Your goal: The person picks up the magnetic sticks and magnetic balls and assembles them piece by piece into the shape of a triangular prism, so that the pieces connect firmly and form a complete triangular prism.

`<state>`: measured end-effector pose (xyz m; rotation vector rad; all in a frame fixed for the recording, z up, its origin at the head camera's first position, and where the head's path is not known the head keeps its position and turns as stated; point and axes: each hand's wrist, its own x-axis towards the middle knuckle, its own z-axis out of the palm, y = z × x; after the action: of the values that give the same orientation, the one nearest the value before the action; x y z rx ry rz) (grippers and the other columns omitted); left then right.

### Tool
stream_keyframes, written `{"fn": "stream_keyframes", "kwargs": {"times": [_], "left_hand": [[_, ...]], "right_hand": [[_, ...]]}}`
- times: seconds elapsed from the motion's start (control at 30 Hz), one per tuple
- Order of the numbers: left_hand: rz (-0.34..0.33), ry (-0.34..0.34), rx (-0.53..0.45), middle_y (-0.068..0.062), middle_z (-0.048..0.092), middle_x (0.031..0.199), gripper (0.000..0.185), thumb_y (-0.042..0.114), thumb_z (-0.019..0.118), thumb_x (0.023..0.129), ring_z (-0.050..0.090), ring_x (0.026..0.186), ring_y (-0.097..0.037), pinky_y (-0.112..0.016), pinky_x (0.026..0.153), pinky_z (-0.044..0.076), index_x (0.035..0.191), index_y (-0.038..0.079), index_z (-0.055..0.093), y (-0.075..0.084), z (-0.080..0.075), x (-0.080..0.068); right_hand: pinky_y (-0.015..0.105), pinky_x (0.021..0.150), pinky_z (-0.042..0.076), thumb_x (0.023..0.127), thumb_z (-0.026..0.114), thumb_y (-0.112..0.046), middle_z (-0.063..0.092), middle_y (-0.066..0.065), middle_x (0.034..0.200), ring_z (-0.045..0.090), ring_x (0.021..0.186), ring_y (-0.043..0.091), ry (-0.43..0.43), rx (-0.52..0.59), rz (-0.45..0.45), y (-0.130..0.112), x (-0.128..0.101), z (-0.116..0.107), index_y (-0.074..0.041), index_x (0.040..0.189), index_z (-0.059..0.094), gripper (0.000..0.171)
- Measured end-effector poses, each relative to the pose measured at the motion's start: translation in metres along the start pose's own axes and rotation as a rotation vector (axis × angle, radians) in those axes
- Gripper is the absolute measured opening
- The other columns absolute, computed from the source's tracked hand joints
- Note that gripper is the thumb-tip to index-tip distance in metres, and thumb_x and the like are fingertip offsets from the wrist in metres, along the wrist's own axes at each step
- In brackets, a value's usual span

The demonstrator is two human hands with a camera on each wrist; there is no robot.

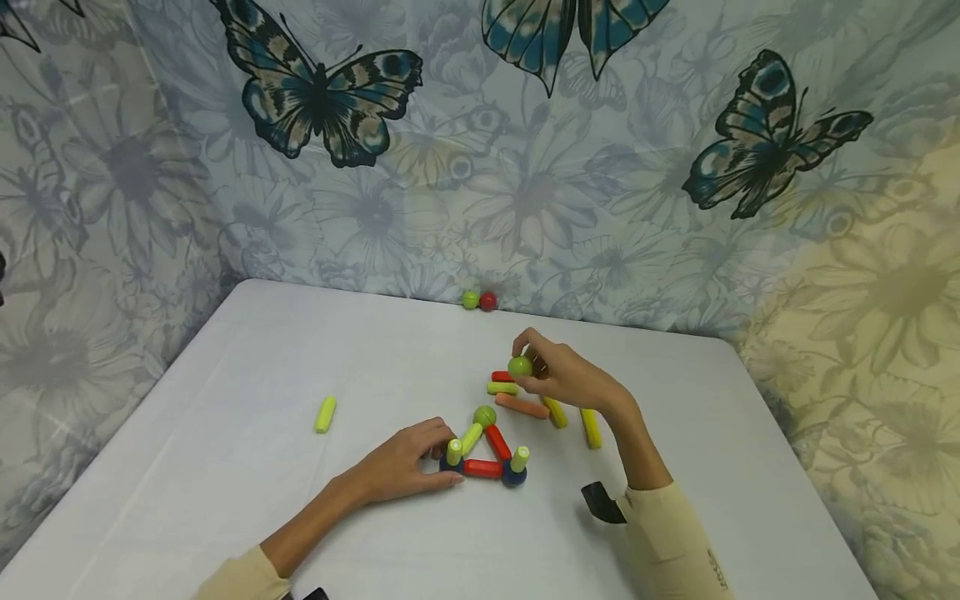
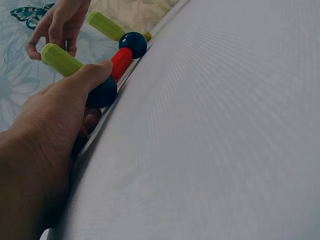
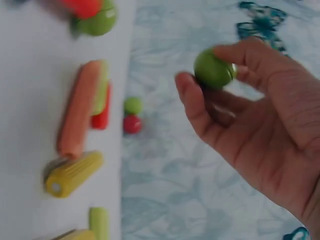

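A triangle of rods and balls lies on the table: red rods (image 1: 483,469) and a yellow-green rod join two dark blue balls (image 1: 514,474) and a green ball (image 1: 484,416). A yellow-green rod (image 1: 520,458) stands upright on each blue ball. My left hand (image 1: 408,462) grips the left blue ball (image 2: 102,94), its thumb across the ball beside the upright rod. Above the table, behind the triangle, my right hand (image 1: 566,373) pinches a loose green ball (image 3: 214,69) between thumb and fingers. The ball touches no rod in the right wrist view.
Under and beside the right hand lie an orange rod (image 1: 522,406), yellow rods (image 1: 591,428), a short yellow-green rod (image 1: 502,388) and a red rod (image 1: 502,377). Another yellow-green rod (image 1: 326,414) lies at left. A green ball (image 1: 470,300) and a red ball (image 1: 488,302) sit at the back edge.
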<state>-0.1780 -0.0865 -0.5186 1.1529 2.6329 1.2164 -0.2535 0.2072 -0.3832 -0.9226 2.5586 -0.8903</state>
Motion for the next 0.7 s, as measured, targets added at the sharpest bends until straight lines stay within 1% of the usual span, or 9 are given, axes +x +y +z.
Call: {"fn": "stream_keyframes", "kwargs": {"times": [0.07,0.13,0.2,0.27,0.3,0.5,0.6,0.7], "left_hand": [[0.007,0.004,0.002,0.014,0.055,0.096,0.030,0.049,0.075,0.095,0.051,0.087,0.000,-0.017,0.078,0.048,0.110,0.025,0.063,-0.001,0.000,0.000],[0.005,0.004,0.001,0.014,0.055,0.097,0.030,0.049,0.075,0.095,0.052,0.087,0.000,-0.017,0.078,0.048,0.111,0.026,0.063,-0.001,0.000,0.000],[0.001,0.002,-0.002,0.014,0.055,0.097,0.031,0.049,0.075,0.095,0.052,0.088,0.000,-0.018,0.078,0.048,0.111,0.026,0.063,-0.001,0.000,0.000],[-0.009,-0.002,-0.009,0.014,0.055,0.097,0.031,0.049,0.074,0.095,0.052,0.088,0.000,-0.018,0.079,0.048,0.111,0.026,0.063,-0.001,0.000,0.000],[-0.012,-0.005,-0.014,0.014,0.055,0.097,0.031,0.049,0.075,0.095,0.052,0.088,0.000,-0.018,0.079,0.048,0.111,0.026,0.063,-0.001,0.000,0.000],[-0.002,-0.003,-0.017,0.014,0.055,0.097,0.031,0.048,0.076,0.094,0.053,0.087,-0.002,-0.018,0.078,0.048,0.111,0.025,0.063,0.001,0.000,0.002],[-0.006,-0.003,-0.004,0.014,0.055,0.096,0.031,0.049,0.075,0.094,0.052,0.087,-0.001,-0.017,0.077,0.048,0.110,0.025,0.063,0.000,0.000,0.002],[-0.009,-0.003,0.004,0.014,0.055,0.097,0.031,0.050,0.075,0.094,0.052,0.087,-0.001,-0.017,0.078,0.048,0.110,0.026,0.062,0.000,-0.001,0.001]], "right_hand": [[0.030,0.082,0.058,0.100,0.066,-0.011,0.072,0.010,0.106,0.069,0.092,0.016,-0.065,0.029,-0.052,-0.010,-0.009,-0.004,-0.008,0.128,0.050,0.032],[0.029,0.085,0.059,0.100,0.067,-0.013,0.072,0.008,0.113,0.071,0.098,0.015,-0.154,0.044,-0.094,-0.021,-0.016,-0.008,-0.010,0.132,0.054,0.034],[0.029,0.084,0.060,0.100,0.067,-0.013,0.073,0.004,0.117,0.072,0.099,0.013,-0.228,0.035,-0.127,-0.029,-0.020,-0.012,-0.014,0.133,0.059,0.034],[0.029,0.084,0.060,0.098,0.067,-0.011,0.073,0.000,0.117,0.071,0.099,0.010,-0.285,0.013,-0.137,-0.036,-0.023,-0.015,-0.017,0.131,0.063,0.033],[0.028,0.087,0.059,0.097,0.068,-0.011,0.073,-0.003,0.115,0.069,0.099,0.008,-0.309,-0.003,-0.136,-0.039,-0.024,-0.016,-0.018,0.130,0.064,0.033],[0.026,0.089,0.056,0.092,0.077,-0.010,0.070,-0.010,0.106,0.064,0.095,0.003,-0.411,-0.044,-0.143,-0.043,-0.031,-0.011,-0.018,0.120,0.063,0.033],[0.026,0.089,0.056,0.089,0.079,-0.008,0.068,-0.010,0.105,0.064,0.096,0.001,-0.447,-0.052,-0.151,-0.042,-0.031,-0.004,-0.019,0.115,0.061,0.033],[0.025,0.089,0.056,0.088,0.082,-0.009,0.068,-0.011,0.106,0.063,0.096,0.001,-0.471,-0.061,-0.128,-0.040,-0.029,0.000,-0.019,0.113,0.061,0.034]]}}
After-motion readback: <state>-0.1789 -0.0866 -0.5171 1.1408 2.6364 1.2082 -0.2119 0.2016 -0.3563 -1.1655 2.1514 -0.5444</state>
